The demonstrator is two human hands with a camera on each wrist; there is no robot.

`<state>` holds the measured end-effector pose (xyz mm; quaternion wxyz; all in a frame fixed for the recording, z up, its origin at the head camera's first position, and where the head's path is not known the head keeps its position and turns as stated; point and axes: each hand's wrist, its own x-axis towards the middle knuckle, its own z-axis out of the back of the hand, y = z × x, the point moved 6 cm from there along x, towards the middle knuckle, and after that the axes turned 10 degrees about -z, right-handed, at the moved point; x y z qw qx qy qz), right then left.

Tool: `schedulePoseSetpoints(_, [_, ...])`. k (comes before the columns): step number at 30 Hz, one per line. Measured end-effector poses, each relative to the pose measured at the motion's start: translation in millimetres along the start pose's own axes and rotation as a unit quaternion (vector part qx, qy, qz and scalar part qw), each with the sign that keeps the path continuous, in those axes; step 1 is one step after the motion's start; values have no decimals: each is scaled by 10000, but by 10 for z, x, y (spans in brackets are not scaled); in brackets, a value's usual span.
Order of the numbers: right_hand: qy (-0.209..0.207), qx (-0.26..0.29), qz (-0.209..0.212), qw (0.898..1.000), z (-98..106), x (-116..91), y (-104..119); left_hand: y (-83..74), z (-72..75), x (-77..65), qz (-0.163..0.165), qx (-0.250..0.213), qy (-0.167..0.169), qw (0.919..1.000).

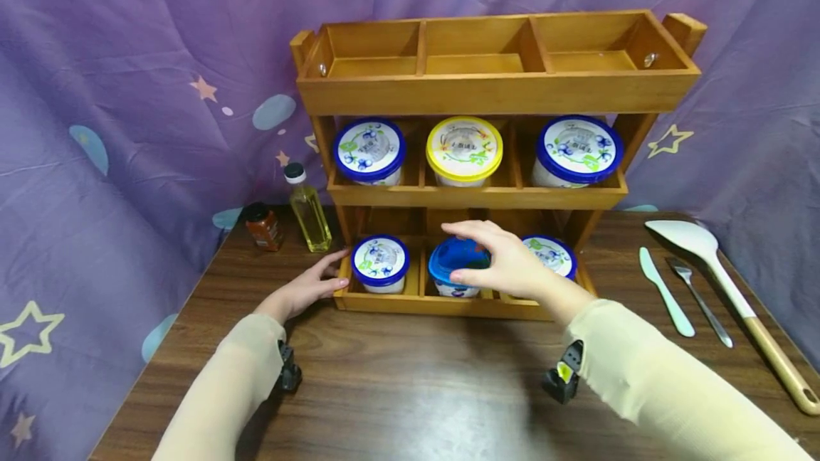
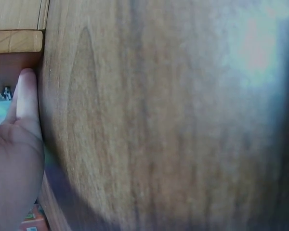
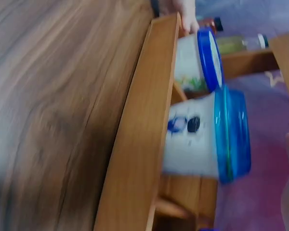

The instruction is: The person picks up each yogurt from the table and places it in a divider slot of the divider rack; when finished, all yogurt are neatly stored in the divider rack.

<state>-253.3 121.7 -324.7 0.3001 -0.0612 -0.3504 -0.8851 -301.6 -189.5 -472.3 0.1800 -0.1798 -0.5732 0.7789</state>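
A wooden three-tier rack [image 1: 500, 94] stands on the table. My left hand [image 1: 309, 289] rests against the left end of its bottom tier, fingers extended; the left wrist view shows the thumb [image 2: 27, 98] by the wood. Above the bottom middle compartment hovers my right hand [image 1: 506, 258], thumb and fingers spread apart. Below it sits a white tub with a raised light-blue lid [image 1: 442, 269]; in the right wrist view a gap separates this tub [image 3: 192, 139] from the hand. Blue-rimmed tubs stand at the bottom left [image 1: 381, 262] and bottom right [image 1: 552, 255], the latter partly hidden.
The middle tier holds two blue-lidded tubs [image 1: 369, 150] [image 1: 579, 148] and a yellow-lidded one [image 1: 464, 150]. Left of the rack stand an oil bottle [image 1: 309, 212] and a spice jar [image 1: 263, 228]. A table knife [image 1: 666, 294], fork [image 1: 701, 301] and large spoon [image 1: 730, 276] lie right.
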Motion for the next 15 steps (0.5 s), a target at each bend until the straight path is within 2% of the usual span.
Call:
schedulePoseSetpoints(3, [-136,76,-92,9998,100,-107,-148,8,-6,5,28,-9,-23,10000])
schedulePoseSetpoints(7, [-391,-131,-309,9987,251,-278,-380,38,-17,-6,70,-26,-44,10000])
schedulePoseSetpoints(15, [-609,-658,-1129,9896,483,-600,-781,31,-5,-54,-60,4,-95,9999])
